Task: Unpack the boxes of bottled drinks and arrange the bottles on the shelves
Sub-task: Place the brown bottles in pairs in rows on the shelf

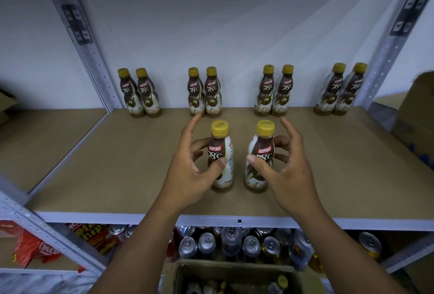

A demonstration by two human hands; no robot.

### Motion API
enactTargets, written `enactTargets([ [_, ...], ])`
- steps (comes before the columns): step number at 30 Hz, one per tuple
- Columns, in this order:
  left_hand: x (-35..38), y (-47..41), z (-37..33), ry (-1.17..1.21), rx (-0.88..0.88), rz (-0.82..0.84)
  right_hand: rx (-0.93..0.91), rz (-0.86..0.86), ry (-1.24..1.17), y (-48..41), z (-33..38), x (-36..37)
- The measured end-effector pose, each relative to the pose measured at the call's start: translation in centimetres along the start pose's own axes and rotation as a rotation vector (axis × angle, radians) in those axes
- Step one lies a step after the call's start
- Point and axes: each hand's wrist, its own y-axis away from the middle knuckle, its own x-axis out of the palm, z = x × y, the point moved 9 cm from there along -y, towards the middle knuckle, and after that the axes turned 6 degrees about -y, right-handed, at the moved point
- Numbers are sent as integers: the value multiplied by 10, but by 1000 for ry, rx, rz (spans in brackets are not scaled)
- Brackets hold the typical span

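**10 bottles on shelf, 2 in hand**

- 10 bottles are counted on the shelf (117, 164), all upright, with yellow caps and brown-and-white labels.
- 8 are lined up as the back row (212, 93) against the wall, in four pairs. Bottles within a pair are touching or nearly so, and the pairs are set well apart.
- 2 are stood nearer the front, mid-shelf, close together but not touching.
- The left bottle (218, 148) is gripped by the left hand (187, 176): the thumb is pressed on the label and the fingers are curled round the back. The index finger is held straight, off the bottle.
- The right bottle (263, 150) is gripped the same way by the right hand (291, 171), with the thumb on the front, the fingers wrapped behind and the index finger raised.
- Both bottle bases appear to be set on the shelf board.
- A box (234, 270) is seen open below the arms and is cut off by the frame edge. One yellow cap is made out inside; the rest cannot be counted.
- Cans (206, 245) are packed on the lower shelf. They are partly hidden by the shelf edge and arms, so no count is given.
- Snack bags (30, 246) are seen lower left, with the print partly hidden.
- A carton (415, 110) at the right edge is cropped.
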Motion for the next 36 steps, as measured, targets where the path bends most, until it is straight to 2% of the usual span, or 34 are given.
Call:
enactTargets([
  [15,4,1,1,-95,6,-175,-5,58,-114,0,-2,4],
  [23,2,0,-4,-13,51,-54,-30,36,-75,1,1,3],
  [27,5,-1,0,18,18,-8,-37,26,-22,1,2,4],
  [36,1,-2,1,-89,0,-138,-26,52,-57,-2,-3,3],
])
